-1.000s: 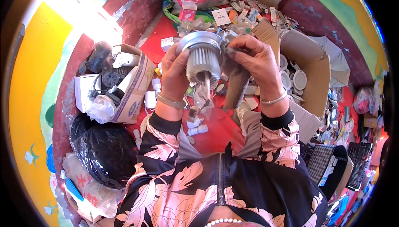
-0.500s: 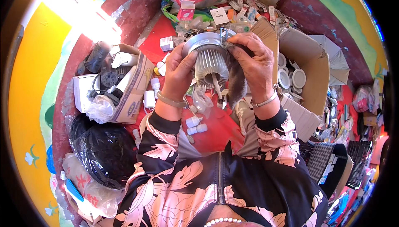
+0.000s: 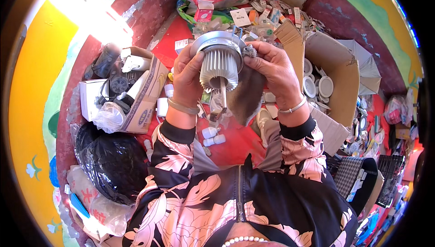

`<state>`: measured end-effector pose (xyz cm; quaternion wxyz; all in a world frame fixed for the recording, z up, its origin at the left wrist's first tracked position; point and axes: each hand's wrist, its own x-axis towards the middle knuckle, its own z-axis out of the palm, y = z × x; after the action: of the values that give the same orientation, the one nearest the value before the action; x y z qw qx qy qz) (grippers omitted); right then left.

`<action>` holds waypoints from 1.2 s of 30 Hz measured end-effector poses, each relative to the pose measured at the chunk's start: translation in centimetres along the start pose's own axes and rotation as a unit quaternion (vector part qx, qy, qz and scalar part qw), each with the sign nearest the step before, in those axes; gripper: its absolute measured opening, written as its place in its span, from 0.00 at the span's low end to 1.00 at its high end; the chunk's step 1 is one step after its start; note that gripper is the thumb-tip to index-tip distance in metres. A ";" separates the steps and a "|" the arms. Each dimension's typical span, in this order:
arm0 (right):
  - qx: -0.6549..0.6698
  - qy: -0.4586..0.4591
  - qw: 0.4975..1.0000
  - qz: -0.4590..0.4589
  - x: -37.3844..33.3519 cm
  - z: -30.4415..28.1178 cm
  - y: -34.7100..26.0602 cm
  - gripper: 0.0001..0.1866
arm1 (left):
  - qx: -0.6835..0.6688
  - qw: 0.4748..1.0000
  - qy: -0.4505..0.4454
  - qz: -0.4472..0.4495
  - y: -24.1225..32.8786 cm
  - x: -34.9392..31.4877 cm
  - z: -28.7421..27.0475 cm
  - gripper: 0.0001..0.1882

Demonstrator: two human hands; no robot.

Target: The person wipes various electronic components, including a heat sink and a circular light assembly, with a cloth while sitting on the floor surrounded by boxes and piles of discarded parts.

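Note:
I hold a round silver downlight with a finned metal heat sink (image 3: 220, 61) up in front of me, its rim turned away and a short cable hanging from its back. My left hand (image 3: 186, 76) grips its left side. My right hand (image 3: 272, 68) presses a grey-brown cloth (image 3: 247, 95) against the right edge of the lamp's rim; the cloth hangs below that hand. Both wrists wear a bangle.
A red mat (image 3: 229, 140) carries small white bulbs (image 3: 213, 136). At the left stands an open cardboard box of dark parts (image 3: 131, 88), with a black plastic bag (image 3: 111, 161) below it. A large carton holding white round lamps (image 3: 324, 81) is at the right. Packaging litter (image 3: 253, 14) lies beyond.
The lamp has been lifted slightly and turned between my hands. My right hand with the cloth has shifted up onto the rim's right edge.

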<state>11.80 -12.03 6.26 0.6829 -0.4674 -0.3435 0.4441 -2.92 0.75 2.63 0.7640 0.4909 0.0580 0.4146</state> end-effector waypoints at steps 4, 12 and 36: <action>-0.052 0.024 0.997 -0.051 -0.2 -0.3 0.1 0.17 | -0.001 0.997 -0.061 -0.056 -0.1 -0.1 -0.6 0.16; -0.056 0.045 0.997 -0.041 0.4 -0.8 0.0 0.12 | -0.027 0.999 -0.023 -0.036 -0.3 -0.2 0.2 0.14; -0.223 -0.077 0.972 0.026 0.0 -3.0 -1.7 0.16 | 0.215 0.967 -0.117 -0.067 -0.4 -0.5 -0.4 0.17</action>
<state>14.94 -13.28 6.84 0.5215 -0.5806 -0.4732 0.4086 -3.20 0.65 1.99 0.6682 0.6837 0.0882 0.2798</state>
